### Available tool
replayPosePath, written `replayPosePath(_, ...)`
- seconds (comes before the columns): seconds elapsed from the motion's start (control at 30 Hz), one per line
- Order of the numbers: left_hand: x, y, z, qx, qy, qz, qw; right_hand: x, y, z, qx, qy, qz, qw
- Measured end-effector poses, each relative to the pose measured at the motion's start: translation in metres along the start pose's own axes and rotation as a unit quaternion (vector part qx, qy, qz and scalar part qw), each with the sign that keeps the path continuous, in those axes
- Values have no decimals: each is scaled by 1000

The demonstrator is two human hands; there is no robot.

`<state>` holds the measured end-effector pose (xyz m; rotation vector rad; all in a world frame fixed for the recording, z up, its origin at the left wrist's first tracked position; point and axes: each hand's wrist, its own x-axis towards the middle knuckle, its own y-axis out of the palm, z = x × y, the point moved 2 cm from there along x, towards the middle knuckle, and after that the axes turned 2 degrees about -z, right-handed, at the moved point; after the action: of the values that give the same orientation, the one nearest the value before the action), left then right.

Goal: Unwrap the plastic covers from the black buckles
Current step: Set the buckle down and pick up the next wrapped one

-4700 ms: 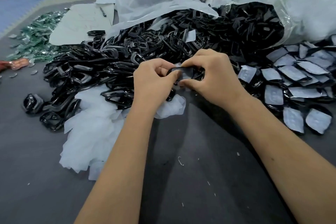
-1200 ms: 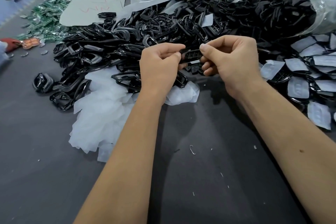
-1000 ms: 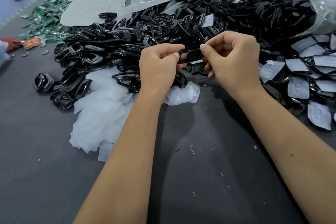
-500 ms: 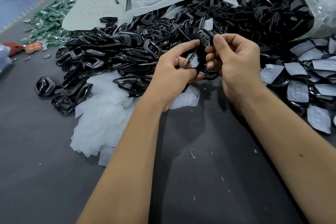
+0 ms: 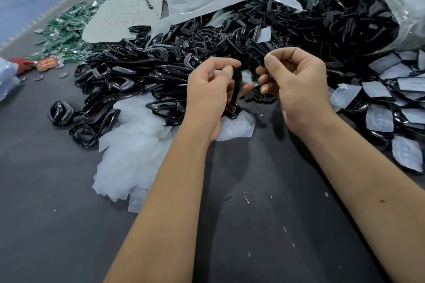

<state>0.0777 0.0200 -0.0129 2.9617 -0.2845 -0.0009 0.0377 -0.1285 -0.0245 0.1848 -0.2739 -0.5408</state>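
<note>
A: Progress entry. On the counter [image 5: 69, 225], a large heap of bare buckles [image 5: 142, 71] lies ahead and to the left, with a drift of discarded plastic covers [image 5: 135, 145] just in front of it. To the right, a batch of wrapped buckles [image 5: 391, 103] waits, each with a pale cover on it. A clear sack [image 5: 345, 18] behind holds many more black pieces; whether those are wrapped I cannot tell.

B: Judgement on how far along?

A: Well under way, not near done. Many are stripped, but the wrapped batch at right is untouched, and the sack is full.

B: The piece in hand?

A: 2 black parts, above the counter's near edge of the heap. The left hand [image 5: 207, 96] has its fingers curled round a buckle frame [image 5: 235, 94]. The right hand [image 5: 296, 85] pinches a second dark piece [image 5: 255, 54] between thumb and forefinger.

B: Orientation?

A: The frame's long axis runs nearly vertical, lower end toward the covers, upper end tucked under the left fingers. The right-hand piece slants up and to the left, away from the thumb. The 2 parts look apart, not touching.

B: Cover on either?

A: Too dark and blurred to say.
</note>
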Motion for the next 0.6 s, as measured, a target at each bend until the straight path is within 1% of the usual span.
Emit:
replayPosePath(0.07, 2, -4, 1, 46, 47, -56, 996, -2, 0, 1, -27, -20, 8, 999)
replayPosePath(0.17, 5, -11, 1, 142, 123, -118, 975, -4, 1, 4, -45, -45, 15, 998)
replayPosePath(0.2, 5, -12, 2, 162, 133, -136, 968, -4, 1, 5, -49, -51, 15, 997)
replayPosePath(0.27, 5, -13, 3, 160, 135, -153, 966, -5, 1, 6, -61, -62, 14, 996)
replayPosePath(0.33, 5, -12, 5, 139, 118, -148, 972, -5, 1, 6, -91, -76, 19, 993)
replayPosePath(0.4, 6, -9, 6, 104, 90, -125, 983, -6, 1, 5, -139, -95, 26, 985)
replayPosePath(0.53, 5, -4, 6, 28, 36, -74, 996, -6, 3, 2, -232, -139, 30, 962)
replayPosePath(0.6, 5, -2, 6, 8, 17, -59, 998, -5, 3, 1, -268, -154, 22, 951)
